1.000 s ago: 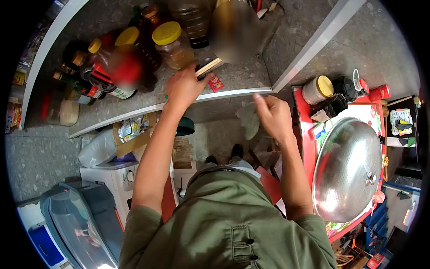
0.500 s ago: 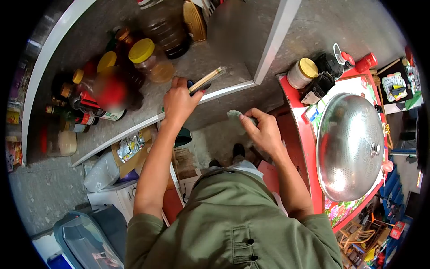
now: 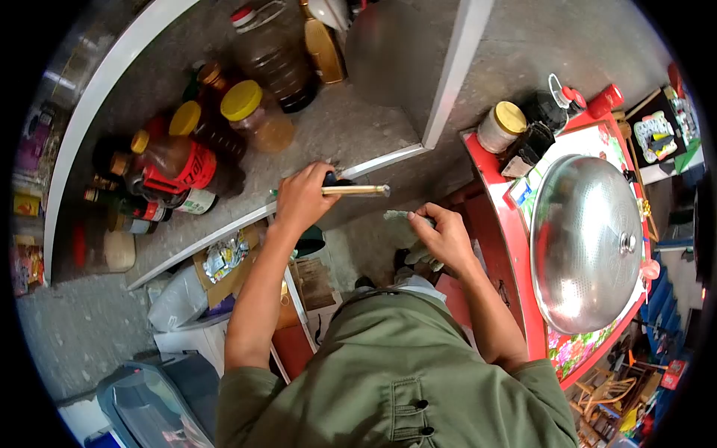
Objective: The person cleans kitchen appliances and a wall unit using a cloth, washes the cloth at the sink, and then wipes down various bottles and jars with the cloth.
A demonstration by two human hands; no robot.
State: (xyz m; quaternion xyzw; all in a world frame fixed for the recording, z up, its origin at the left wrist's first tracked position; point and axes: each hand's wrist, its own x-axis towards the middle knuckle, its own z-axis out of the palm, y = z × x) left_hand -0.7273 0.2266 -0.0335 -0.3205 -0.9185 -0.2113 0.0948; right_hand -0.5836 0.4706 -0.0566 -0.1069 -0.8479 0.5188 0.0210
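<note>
My left hand point(image 3: 300, 200) is closed round a few slim pale sticks point(image 3: 355, 190), which look like chopsticks and point to the right. A small dark object point(image 3: 336, 179) shows beside its fingers; its kind is unclear. The hand is just in front of the stone shelf's white edge point(image 3: 381, 158). Lower and to the right, my right hand point(image 3: 444, 237) pinches a crumpled grey-green cloth point(image 3: 396, 215) between thumb and fingers. A yellow-lidded jar point(image 3: 258, 118) stands on the shelf behind my left hand.
On the shelf are a cola bottle point(image 3: 183, 168), a large brown-liquid bottle point(image 3: 275, 56) and several other bottles. To the right, a domed perforated metal lid point(image 3: 582, 246) rests on a red table point(image 3: 534, 313). A lidded plastic bin point(image 3: 142, 396) is at lower left.
The sticks in my left hand have swung from slanting upward to nearly level, and that hand sits lower in view. My right hand still pinches the cloth, slightly lower.
</note>
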